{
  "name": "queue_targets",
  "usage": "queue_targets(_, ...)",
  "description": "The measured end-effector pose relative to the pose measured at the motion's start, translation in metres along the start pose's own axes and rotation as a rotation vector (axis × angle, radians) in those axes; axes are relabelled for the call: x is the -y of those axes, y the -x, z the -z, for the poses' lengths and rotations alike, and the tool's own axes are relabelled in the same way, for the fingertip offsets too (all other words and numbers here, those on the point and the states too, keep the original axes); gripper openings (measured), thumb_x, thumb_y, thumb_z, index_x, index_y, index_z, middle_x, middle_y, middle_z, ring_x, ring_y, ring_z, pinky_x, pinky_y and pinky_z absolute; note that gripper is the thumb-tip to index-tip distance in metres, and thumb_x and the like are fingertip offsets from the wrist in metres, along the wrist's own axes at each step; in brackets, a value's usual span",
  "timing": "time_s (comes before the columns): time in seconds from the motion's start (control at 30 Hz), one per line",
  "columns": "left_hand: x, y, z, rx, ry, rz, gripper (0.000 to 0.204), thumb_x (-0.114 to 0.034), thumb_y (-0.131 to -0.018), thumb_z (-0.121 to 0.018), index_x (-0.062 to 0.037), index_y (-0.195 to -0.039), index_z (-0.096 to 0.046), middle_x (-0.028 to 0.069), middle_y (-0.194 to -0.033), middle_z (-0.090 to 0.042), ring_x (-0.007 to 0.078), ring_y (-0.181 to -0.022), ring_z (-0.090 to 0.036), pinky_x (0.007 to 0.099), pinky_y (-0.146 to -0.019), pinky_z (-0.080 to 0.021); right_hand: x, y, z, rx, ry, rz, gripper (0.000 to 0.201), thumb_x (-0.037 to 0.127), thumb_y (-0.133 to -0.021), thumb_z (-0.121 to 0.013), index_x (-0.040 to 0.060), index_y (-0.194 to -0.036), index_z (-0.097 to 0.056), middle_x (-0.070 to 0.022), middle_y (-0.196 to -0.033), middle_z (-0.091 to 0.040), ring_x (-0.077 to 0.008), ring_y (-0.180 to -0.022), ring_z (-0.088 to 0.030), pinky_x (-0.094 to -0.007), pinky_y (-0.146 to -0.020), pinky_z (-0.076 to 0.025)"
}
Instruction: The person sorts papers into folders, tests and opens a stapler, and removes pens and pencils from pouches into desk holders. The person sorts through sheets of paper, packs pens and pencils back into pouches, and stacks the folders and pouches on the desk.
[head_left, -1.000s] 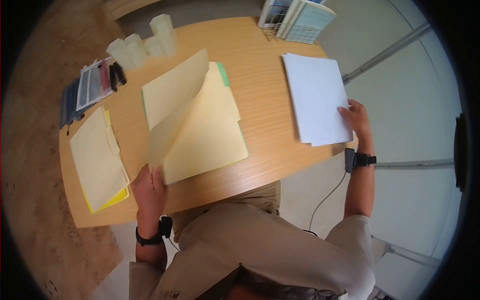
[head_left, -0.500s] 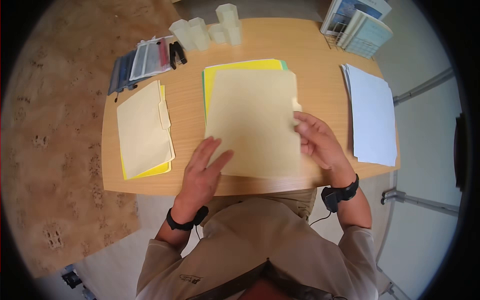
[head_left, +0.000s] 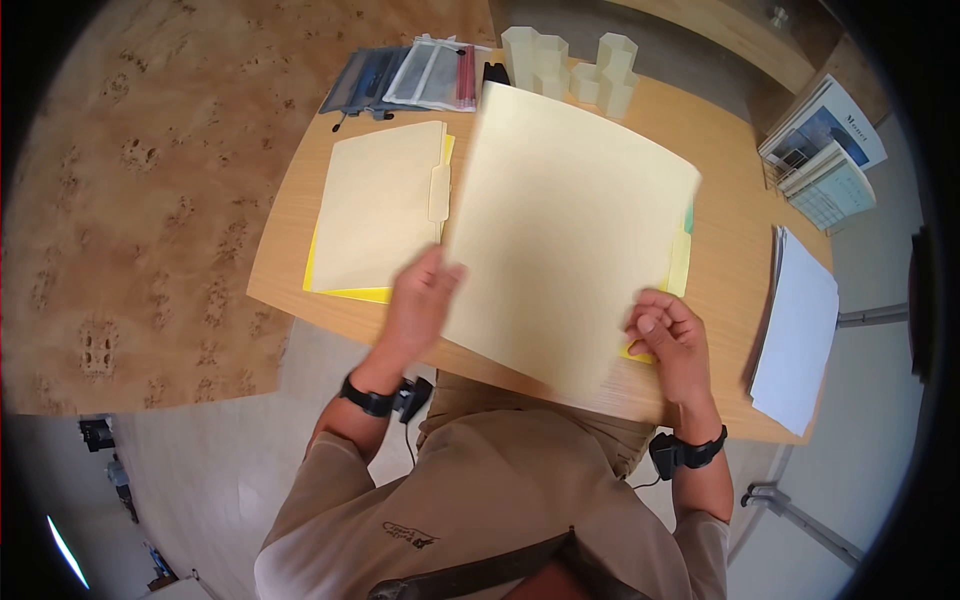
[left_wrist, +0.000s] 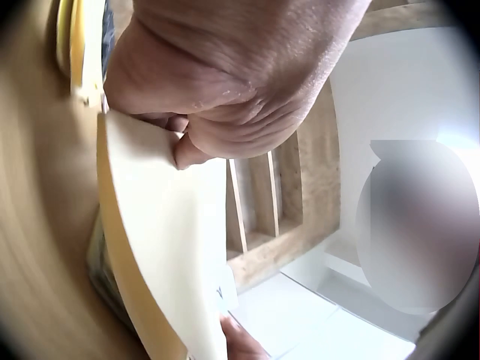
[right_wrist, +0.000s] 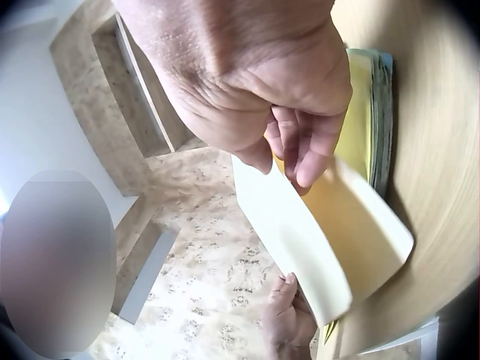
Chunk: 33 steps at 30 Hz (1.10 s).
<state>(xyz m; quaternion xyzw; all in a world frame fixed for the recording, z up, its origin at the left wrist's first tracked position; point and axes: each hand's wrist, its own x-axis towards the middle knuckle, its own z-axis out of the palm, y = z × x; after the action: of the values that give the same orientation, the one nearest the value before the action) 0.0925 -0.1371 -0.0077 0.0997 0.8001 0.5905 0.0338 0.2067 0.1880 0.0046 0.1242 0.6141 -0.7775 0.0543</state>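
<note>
Both hands hold a cream file folder (head_left: 570, 225) raised over a pile of folders. My left hand (head_left: 420, 305) grips its left edge, with the thumb on the near face in the left wrist view. At the lower right edge my right hand (head_left: 672, 335) pinches the folder between thumb and fingers. In the right wrist view the folder's two leaves (right_wrist: 289, 232) stand apart. The pile beneath, with a yellow folder (right_wrist: 360, 112) on it, is mostly hidden by the raised folder in the head view.
Left of the pile lie cream and yellow folders (head_left: 375, 215). Zip pouches (head_left: 435, 75) and hexagonal holders (head_left: 617, 75) stand along the far side. White papers (head_left: 797, 335) lie at the right edge, near a wire rack with books (head_left: 825, 175).
My right hand has left the white papers and taken the folder's right edge. My left hand now grips the left edge, and the folder has risen toward me. The head view has turned.
</note>
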Motion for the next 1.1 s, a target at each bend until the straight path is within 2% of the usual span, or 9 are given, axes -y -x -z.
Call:
queue_targets(0.03, 0.001, -0.009, 0.029, -0.035, -0.152, 0.197, 0.012, -0.007, -0.103, -0.059, 0.0035, -0.108, -0.061, -0.0003, -0.089, -0.059, 0.0076, -0.082, -0.048, 0.0262, -0.072, -0.046, 0.004, -0.001, -0.003, -0.056, 0.048, 0.036, 0.023, 0.008, -0.101, -0.066, 0.0006, -0.123, -0.064, -0.0011, -0.100, -0.070, -0.0061, -0.089, -0.064, -0.0196, -0.075, -0.051)
queue_targets(0.13, 0.031, -0.037, 0.102, -0.389, -0.322, 0.071, 0.017, -0.008, -0.105, -0.055, 0.0063, -0.111, -0.061, 0.0067, -0.085, -0.062, 0.0119, -0.081, -0.052, 0.0303, -0.074, -0.047, 0.001, -0.014, 0.020, -0.130, 0.219, 0.217, 0.025, 0.007, -0.099, -0.068, 0.0003, -0.123, -0.064, -0.0006, -0.098, -0.068, -0.0061, -0.086, -0.062, -0.0205, -0.074, -0.051)
queue_targets(0.2, 0.067, -0.045, 0.158, -0.394, -0.487, -0.100, 0.020, -0.010, -0.104, -0.055, 0.0070, -0.110, -0.062, 0.0114, -0.087, -0.067, 0.0152, -0.079, -0.056, 0.0336, -0.073, -0.049, 0.006, -0.021, 0.022, -0.241, 0.222, 0.266, 0.026, 0.006, -0.095, -0.072, 0.0001, -0.120, -0.066, 0.0010, -0.096, -0.065, -0.0067, -0.084, -0.059, -0.0222, -0.073, -0.051)
queue_targets(0.33, 0.064, -0.045, 0.180, -0.415, -0.702, 0.038, 0.030, -0.013, -0.099, -0.060, 0.0043, -0.125, -0.063, 0.0136, -0.085, -0.070, 0.0226, -0.071, -0.062, 0.0372, -0.070, -0.050, 0.011, -0.040, 0.037, -0.399, 0.632, 0.400, 0.038, 0.008, -0.085, -0.081, -0.0018, -0.119, -0.067, -0.0041, -0.093, -0.064, -0.0121, -0.079, -0.060, -0.0266, -0.071, -0.052)
queue_targets(0.43, 0.044, -0.042, 0.158, -0.336, -0.964, 0.178, 0.036, -0.013, -0.095, -0.067, 0.0022, -0.128, -0.062, 0.0163, -0.097, -0.071, 0.0302, -0.085, -0.067, 0.0396, -0.080, -0.053, 0.008, -0.050, 0.042, -0.431, 0.783, 0.413, 0.045, 0.011, -0.080, -0.084, -0.0029, -0.120, -0.067, -0.0086, -0.091, -0.063, -0.0167, -0.076, -0.060, -0.0303, -0.069, -0.052)
queue_targets(0.5, 0.045, -0.043, 0.138, -0.389, -1.148, -0.238, 0.045, -0.015, -0.091, -0.073, -0.0005, -0.131, -0.060, 0.0204, -0.118, -0.067, 0.0367, -0.110, -0.064, 0.0419, -0.097, -0.051, 0.007, -0.052, 0.042, -0.429, 0.857, 0.377, 0.051, 0.018, -0.078, -0.085, -0.0038, -0.120, -0.067, -0.0116, -0.090, -0.063, -0.0219, -0.073, -0.060, -0.0348, -0.068, -0.052)
queue_targets(0.7, -0.030, -0.010, -0.021, 0.453, -0.674, -0.384, 0.081, -0.024, -0.078, -0.085, -0.0018, -0.146, -0.047, 0.0210, -0.152, -0.046, 0.0405, -0.142, -0.042, 0.0457, -0.117, -0.039, 0.009, -0.057, 0.043, -0.384, 0.926, 0.193, 0.047, 0.023, -0.082, -0.082, -0.0041, -0.117, -0.068, -0.0118, -0.078, -0.064, -0.0260, -0.070, -0.062, -0.0368, -0.069, -0.052)
queue_targets(0.93, -0.030, 0.000, -0.054, 0.482, -0.793, -0.445, 0.083, -0.031, -0.077, -0.086, -0.0006, -0.144, -0.049, 0.0223, -0.151, -0.047, 0.0400, -0.142, -0.043, 0.0465, -0.116, -0.040, 0.009, -0.060, 0.041, -0.359, 0.841, 0.251, 0.029, 0.023, -0.091, -0.074, -0.0042, -0.102, -0.069, -0.0059, -0.074, -0.063, -0.0183, -0.067, -0.059, -0.0316, -0.064, -0.049)
queue_targets(1.1, -0.033, -0.006, -0.045, 0.502, -0.762, -0.399, 0.078, -0.030, -0.078, -0.086, -0.0007, -0.142, -0.052, 0.0225, -0.140, -0.058, 0.0401, -0.133, -0.052, 0.0461, -0.111, -0.044, 0.038, -0.050, 0.018, -0.086, 0.109, 0.036, 0.021, 0.016, -0.102, -0.063, -0.0001, -0.091, -0.069, 0.0059, -0.074, -0.060, -0.0020, -0.065, -0.050, -0.0226, -0.059, -0.043)
